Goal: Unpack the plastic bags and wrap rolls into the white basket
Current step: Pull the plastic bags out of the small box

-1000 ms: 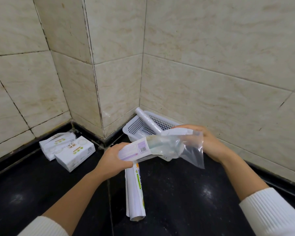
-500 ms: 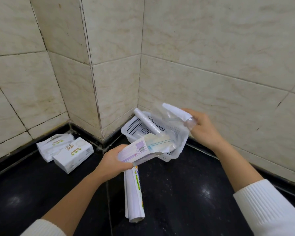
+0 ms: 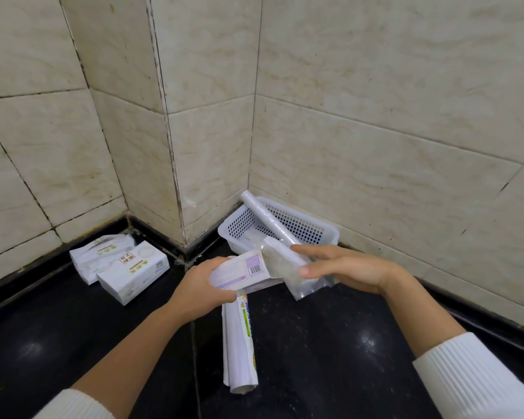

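Note:
My left hand (image 3: 200,290) grips the labelled end of a pack of plastic bags (image 3: 239,272), with its barcode facing up. My right hand (image 3: 342,267) holds the pack's clear plastic wrapper (image 3: 297,278) at the other end, just in front of the white basket (image 3: 321,234). The perforated basket sits in the wall corner. A clear wrap roll (image 3: 266,219) leans in it, sticking out over the back-left rim. Another white roll with a green and yellow label (image 3: 239,346) lies on the dark floor below my hands.
Two white tissue packs (image 3: 118,264) lie on the black floor at the left, near the wall. Beige tiled walls close in the corner behind the basket. The shiny dark floor spreads out in front and to the right.
My right hand came down from above the basket and back toward the pack, with the clear wrapper now bunched beside the left hand. The left hand stayed in place.

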The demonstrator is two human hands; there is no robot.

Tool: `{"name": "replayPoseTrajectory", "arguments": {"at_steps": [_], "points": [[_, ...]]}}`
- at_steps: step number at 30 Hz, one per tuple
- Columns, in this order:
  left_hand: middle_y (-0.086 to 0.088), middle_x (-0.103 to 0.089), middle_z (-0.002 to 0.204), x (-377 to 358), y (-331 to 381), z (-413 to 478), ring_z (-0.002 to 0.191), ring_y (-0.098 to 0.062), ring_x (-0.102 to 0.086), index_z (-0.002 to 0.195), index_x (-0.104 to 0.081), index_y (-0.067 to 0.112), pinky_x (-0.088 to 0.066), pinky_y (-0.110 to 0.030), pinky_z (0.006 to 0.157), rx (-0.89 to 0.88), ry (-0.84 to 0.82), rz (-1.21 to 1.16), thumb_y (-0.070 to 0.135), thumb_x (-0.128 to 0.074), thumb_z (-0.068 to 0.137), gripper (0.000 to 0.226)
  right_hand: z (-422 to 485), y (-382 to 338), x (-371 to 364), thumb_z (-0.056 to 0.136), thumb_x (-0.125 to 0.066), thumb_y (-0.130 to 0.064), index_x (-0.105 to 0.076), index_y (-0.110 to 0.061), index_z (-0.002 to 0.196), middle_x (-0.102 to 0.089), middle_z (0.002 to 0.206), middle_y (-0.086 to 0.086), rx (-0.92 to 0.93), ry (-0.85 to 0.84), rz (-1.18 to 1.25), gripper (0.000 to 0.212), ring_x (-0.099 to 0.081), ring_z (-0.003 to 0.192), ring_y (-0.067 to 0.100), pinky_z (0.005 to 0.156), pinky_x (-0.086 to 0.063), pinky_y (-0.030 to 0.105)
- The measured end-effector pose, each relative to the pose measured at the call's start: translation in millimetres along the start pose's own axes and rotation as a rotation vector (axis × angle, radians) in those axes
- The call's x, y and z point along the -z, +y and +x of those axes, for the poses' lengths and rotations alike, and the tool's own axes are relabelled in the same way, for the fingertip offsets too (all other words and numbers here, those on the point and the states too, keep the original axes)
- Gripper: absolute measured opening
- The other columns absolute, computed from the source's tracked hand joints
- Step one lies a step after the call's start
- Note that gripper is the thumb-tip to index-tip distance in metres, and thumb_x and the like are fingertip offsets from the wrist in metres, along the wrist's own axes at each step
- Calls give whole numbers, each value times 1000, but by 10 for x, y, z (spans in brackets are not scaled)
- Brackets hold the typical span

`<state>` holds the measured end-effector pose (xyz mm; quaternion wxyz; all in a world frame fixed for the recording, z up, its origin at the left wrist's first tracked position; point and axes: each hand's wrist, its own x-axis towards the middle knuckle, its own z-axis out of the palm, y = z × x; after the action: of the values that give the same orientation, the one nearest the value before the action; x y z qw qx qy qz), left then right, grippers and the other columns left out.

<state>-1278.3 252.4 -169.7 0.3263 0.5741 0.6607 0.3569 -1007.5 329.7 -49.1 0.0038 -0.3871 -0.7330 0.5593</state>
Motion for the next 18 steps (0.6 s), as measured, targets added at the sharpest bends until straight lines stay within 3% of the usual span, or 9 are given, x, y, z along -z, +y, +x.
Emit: {"name": "replayPoseTrajectory", "arguments": {"at_steps": [2, 3, 6, 8, 11, 14, 18], "points": [[19, -65, 107, -26, 33, -4, 98, -1, -61, 118, -60, 38, -47, -17, 72, -4, 18, 21, 33, -76, 56, 64, 51, 7, -105, 57, -71, -75, -35, -25, 148, -40, 150, -14, -52, 113, -96, 109, -43, 133, 6, 111, -36, 31], [19, -65, 107, -42, 52, -2, 98, -1, -61, 118, -61, 38, -47, -18, 73, -6, 28, 26, 34, -75, 55, 65, 91, 28, -158, 63, -71, -72, -42, -24, 144, -49, 144, -11, -40, 206, -170, 99, -50, 127, 9, 104, -44, 30], [19, -64, 107, -86, 103, 9, 98, -1, -60, 117, -61, 40, -48, -20, 75, -6, 54, 72, 39, -72, 52, 66, 186, 140, -206, 84, -63, -33, -67, -16, 103, -73, 96, 12, 95, 424, -322, 26, -67, 79, 14, 71, -55, 37], [20, -64, 107, -111, 126, 9, 97, 0, -60, 116, -60, 41, -49, -21, 75, 6, 62, 94, 41, -71, 51, 66, 186, 237, -178, 86, -53, -25, -65, -15, 80, -68, 73, 11, 163, 553, -375, 17, -58, 59, 13, 57, -49, 35], [22, -64, 104, -155, 185, 6, 93, 2, -60, 109, -59, 50, -47, -19, 70, 4, 55, 101, 41, -69, 50, 60, 148, 323, -138, 84, -54, -27, -66, -14, 75, -64, 73, 0, 301, 644, -401, 19, -58, 70, 12, 65, -46, 31], [21, -65, 97, -225, 270, 17, 87, 4, -60, 102, -59, 53, -52, -22, 68, -40, 32, 129, 38, -70, 50, 55, 133, 392, -121, 82, -60, -26, -73, -24, 88, -65, 82, -5, 343, 525, -413, 14, -57, 82, 7, 76, -48, 25], [21, -63, 98, -362, 345, 9, 91, 0, -60, 104, -59, 55, -54, -25, 74, -87, 5, 167, 36, -73, 52, 57, 124, 483, -88, 71, -69, -35, -66, -37, 75, -61, 76, -3, 233, 475, -376, 5, -57, 70, 10, 64, -45, 27]]}}
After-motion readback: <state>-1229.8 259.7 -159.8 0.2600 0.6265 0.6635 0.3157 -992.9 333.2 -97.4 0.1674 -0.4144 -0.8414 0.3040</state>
